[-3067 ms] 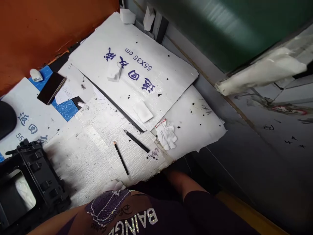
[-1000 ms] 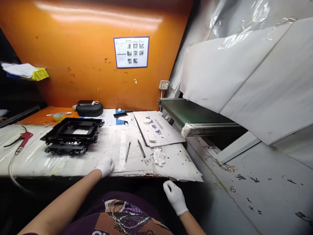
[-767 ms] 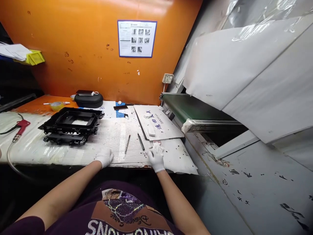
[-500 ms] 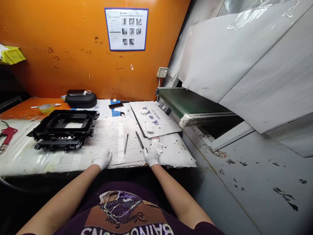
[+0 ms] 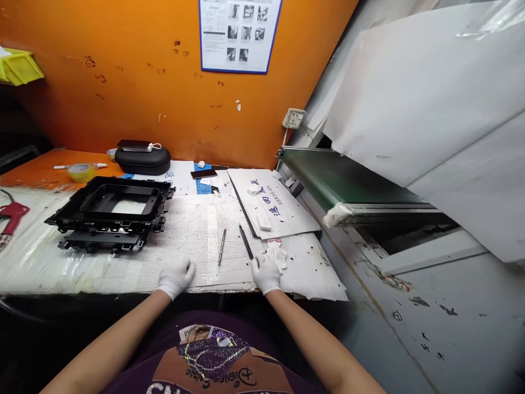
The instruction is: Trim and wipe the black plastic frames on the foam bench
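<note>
My left hand (image 5: 177, 275), in a white glove, rests on the bench with its fingers curled in and nothing visible in them. Also gloved, my right hand (image 5: 266, 273) lies at the front edge, fingers folded, apparently holding nothing. Just beyond its fingertips is the near end of a black pen-like tool (image 5: 246, 242); whether they touch I cannot tell. A slim metallic pen-like tool (image 5: 221, 251) lies between my hands. Beside my right hand sits a crumpled white glove (image 5: 278, 253). Black plastic frame parts (image 5: 110, 210) stand stacked to the left of my left hand.
A marked white board (image 5: 283, 210) carries small white blocks. Behind are a phone (image 5: 204, 174), a black case (image 5: 142, 161) and a tape roll (image 5: 80, 173). A red-handled air gun (image 5: 14, 216) lies far left. The green conveyor (image 5: 328, 175) stands right, by hanging white sheets.
The camera view has tilted down and turned slightly left. Both hands stay at about the same places on the bench, and the left hand's fingers look more curled. The tools have not moved.
</note>
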Demonstrator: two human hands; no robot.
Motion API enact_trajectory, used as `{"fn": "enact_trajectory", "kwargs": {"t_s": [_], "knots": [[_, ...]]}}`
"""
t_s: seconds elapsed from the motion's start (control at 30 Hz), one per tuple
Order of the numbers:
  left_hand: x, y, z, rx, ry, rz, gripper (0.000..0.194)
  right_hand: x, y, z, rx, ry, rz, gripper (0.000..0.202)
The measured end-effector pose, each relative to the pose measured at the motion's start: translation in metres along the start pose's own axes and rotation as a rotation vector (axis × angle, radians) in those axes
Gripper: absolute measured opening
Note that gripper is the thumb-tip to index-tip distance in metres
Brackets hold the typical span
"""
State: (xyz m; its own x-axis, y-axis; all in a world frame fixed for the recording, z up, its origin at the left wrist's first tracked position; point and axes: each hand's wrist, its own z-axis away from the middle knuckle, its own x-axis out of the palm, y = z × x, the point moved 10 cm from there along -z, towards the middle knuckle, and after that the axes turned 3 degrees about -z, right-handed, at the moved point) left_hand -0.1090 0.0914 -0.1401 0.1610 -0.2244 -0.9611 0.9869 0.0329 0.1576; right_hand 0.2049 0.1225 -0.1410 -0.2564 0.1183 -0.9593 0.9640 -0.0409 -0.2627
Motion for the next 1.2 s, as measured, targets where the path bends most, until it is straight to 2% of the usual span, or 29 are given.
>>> {"fn": "enact_trajectory", "kwargs": {"t_s": [0.17,0.5,0.7,0.9,1.2], "knots": [[0.003,0.001,0.004,0.002,-0.005,0.049,0.031,0.006,0.004,0.001,-0.054,0.015,0.015,0.022],[0.004,-0.001,0.007,-0.086,-0.041,0.112,0.028,0.014,0.011,0.003,-0.150,0.110,-0.014,0.025],[0.006,-0.002,-0.003,-0.180,-0.095,0.082,0.037,0.018,0.014,0.002,-0.176,0.157,-0.084,0.025],[0.003,0.002,-0.003,-0.153,-0.057,0.004,0.040,0.016,0.008,0.003,-0.179,0.152,-0.078,0.021],[0.016,-0.003,-0.010,-0.122,-0.062,-0.035,0.038,0.009,-0.002,0.005,-0.208,0.114,-0.084,0.020]]}}
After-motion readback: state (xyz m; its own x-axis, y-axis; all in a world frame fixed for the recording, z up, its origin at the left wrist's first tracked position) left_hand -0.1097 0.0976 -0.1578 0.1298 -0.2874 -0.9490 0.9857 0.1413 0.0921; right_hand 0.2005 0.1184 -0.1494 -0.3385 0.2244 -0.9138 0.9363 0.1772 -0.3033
